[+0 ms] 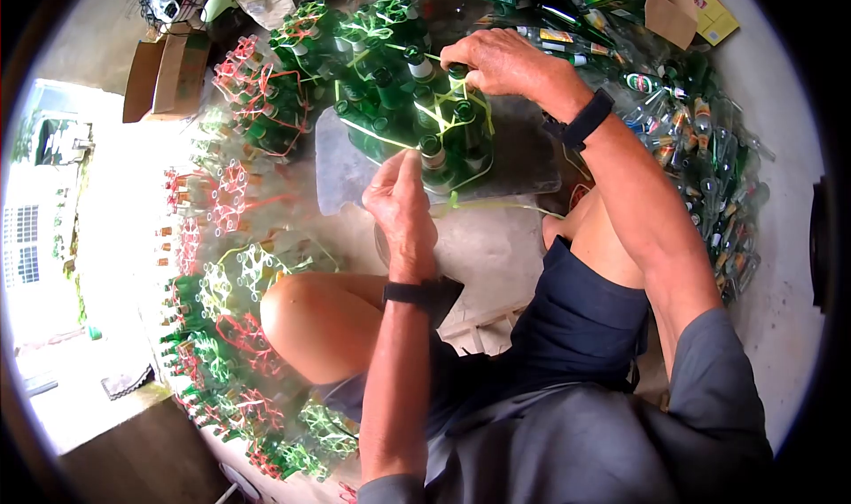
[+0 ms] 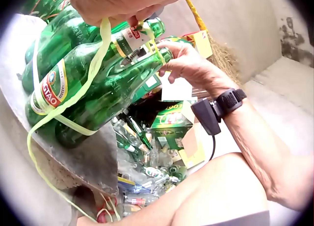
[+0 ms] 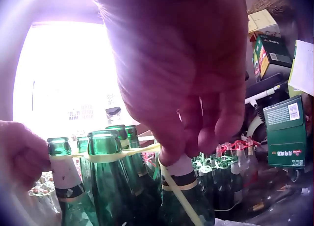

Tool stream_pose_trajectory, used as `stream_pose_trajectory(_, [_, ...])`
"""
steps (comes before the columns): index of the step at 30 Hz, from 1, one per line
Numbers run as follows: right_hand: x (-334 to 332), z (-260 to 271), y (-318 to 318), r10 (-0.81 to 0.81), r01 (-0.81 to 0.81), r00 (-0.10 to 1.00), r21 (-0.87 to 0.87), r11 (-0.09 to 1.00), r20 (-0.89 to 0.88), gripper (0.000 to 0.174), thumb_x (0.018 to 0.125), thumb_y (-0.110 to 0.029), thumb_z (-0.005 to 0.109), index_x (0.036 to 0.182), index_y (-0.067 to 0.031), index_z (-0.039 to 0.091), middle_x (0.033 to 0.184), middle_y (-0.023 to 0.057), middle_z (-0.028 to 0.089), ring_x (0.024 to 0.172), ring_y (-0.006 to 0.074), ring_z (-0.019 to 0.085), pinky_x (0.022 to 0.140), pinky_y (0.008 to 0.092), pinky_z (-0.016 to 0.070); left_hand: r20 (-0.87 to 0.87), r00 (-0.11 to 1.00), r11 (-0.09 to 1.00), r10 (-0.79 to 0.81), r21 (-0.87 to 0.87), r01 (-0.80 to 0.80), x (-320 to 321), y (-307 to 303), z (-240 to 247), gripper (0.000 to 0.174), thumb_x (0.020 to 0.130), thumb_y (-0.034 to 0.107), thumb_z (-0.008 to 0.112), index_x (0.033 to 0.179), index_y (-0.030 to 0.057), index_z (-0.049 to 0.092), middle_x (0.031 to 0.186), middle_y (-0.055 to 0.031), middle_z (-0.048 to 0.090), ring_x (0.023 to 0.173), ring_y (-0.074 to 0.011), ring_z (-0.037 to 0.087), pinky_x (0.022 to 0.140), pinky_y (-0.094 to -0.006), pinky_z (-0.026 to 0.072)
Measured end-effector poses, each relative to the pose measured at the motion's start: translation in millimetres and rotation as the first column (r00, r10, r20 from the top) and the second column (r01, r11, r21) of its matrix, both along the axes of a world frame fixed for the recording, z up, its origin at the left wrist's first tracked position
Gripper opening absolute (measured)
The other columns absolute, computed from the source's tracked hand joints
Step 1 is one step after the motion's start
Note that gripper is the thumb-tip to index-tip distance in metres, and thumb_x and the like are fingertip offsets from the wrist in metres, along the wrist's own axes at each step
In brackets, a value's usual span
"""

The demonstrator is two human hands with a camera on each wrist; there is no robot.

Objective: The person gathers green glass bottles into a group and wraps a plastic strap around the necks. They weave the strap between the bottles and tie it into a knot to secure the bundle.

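A bundle of green beer bottles (image 1: 383,92) stands on a grey board (image 1: 332,171), with yellow-green plastic strap (image 2: 100,54) wound round their bodies and between the necks. My left hand (image 1: 403,203) pinches this strap at the near side of the bundle; a long tail hangs down past the board in the left wrist view. At the far right of the bundle my right hand (image 1: 514,61) grips a bottle by its neck. In the right wrist view, strap runs from neighbouring necks to the right fingertips (image 3: 169,156) and slants down across that bottle (image 3: 184,179).
Tied bottle bundles with red (image 1: 253,70), white and green strap line the left side. Loose bottles (image 1: 709,167) are heaped along the right wall. Cardboard boxes (image 1: 669,12) lie behind the heap, and another carton (image 1: 168,74) is at upper left. The person's knees flank the board.
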State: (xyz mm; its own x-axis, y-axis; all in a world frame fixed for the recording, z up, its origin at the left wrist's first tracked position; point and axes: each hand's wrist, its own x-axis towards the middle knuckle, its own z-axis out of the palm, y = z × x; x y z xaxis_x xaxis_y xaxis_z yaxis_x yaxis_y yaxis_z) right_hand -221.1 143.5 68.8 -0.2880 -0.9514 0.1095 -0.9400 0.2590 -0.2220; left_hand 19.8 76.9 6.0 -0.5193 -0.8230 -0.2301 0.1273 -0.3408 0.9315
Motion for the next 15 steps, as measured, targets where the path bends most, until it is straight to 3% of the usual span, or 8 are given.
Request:
stream_pose_trajectory(3, [-1, 0, 0, -0.015, 0.014, 0.999, -0.013, 1.0, -0.03, 0.045, 0.077, -0.002, 0.067, 0.12, -0.0135, 0.07, 0.112, 0.0147, 0.073, 0.11, 0.0368, 0.068, 0.089, 0.0518, 0.055, -0.039, 0.999, 1.0, 0.011, -0.009, -0.011, -3, 8, -3, 0.02, 0.095, 0.013, 0.075, 0.107, -0.0029, 0.074, 0.063, 0.0097, 0.047, 0.047, 0.0, 0.032, 0.042, -0.0216, 0.0215])
stream_pose_trajectory(6, [0, -4, 0, -0.015, 0.014, 0.999, -0.033, 0.999, -0.036, 0.047, 0.078, 0.0, 0.065, 0.123, -0.0148, 0.068, 0.114, 0.0154, 0.073, 0.111, 0.0376, 0.067, 0.089, 0.0518, 0.0551, -0.038, 0.999, 0.999, 0.001, -0.032, -0.002, -2, 7, -8, 0.02, 0.096, 0.014, 0.076, 0.107, -0.0022, 0.074, 0.064, 0.01, 0.048, 0.048, 0.0, 0.032, 0.043, -0.0215, 0.0211])
stream_pose_trajectory(10, [7, -5, 4, -0.056, 0.053, 0.998, -0.074, 0.996, -0.035, 0.051, 0.08, 0.003, 0.062, 0.126, -0.0186, 0.069, 0.108, 0.0136, 0.074, 0.108, 0.0379, 0.069, 0.09, 0.0517, 0.055, -0.02, 0.998, 0.996, -0.059, -0.068, 0.058, 5, 0, -2, 0.02, 0.096, 0.015, 0.075, 0.107, -0.001, 0.074, 0.065, 0.0111, 0.047, 0.049, 0.0008, 0.031, 0.044, -0.0209, 0.0203])
stream_pose_trajectory(12, [14, -1, 4, -0.135, 0.099, 0.98, -0.229, 0.968, -0.144, 0.049, 0.082, 0.002, 0.06, 0.126, -0.0168, 0.068, 0.1, 0.0136, 0.071, 0.103, 0.0372, 0.069, 0.088, 0.0513, 0.0552, 0.025, 0.984, 0.982, -0.175, -0.061, 0.176, 11, -4, 6, 0.02, 0.096, 0.016, 0.075, 0.108, 0.0002, 0.075, 0.066, 0.0122, 0.046, 0.05, 0.0018, 0.03, 0.044, -0.0206, 0.0192])
stream_pose_trajectory(15, [26, 9, 2, -0.066, 0.032, 0.994, -0.342, 0.939, -0.088, 0.038, 0.083, 0.001, 0.057, 0.116, -0.0119, 0.071, 0.096, 0.0135, 0.067, 0.098, 0.0363, 0.068, 0.086, 0.0502, 0.0549, 0.059, 0.978, 0.978, -0.199, -0.051, 0.202, 13, -6, 14, 0.022, 0.097, 0.017, 0.074, 0.112, -0.0002, 0.074, 0.067, 0.0125, 0.045, 0.052, 0.0023, 0.03, 0.046, -0.0202, 0.0195])
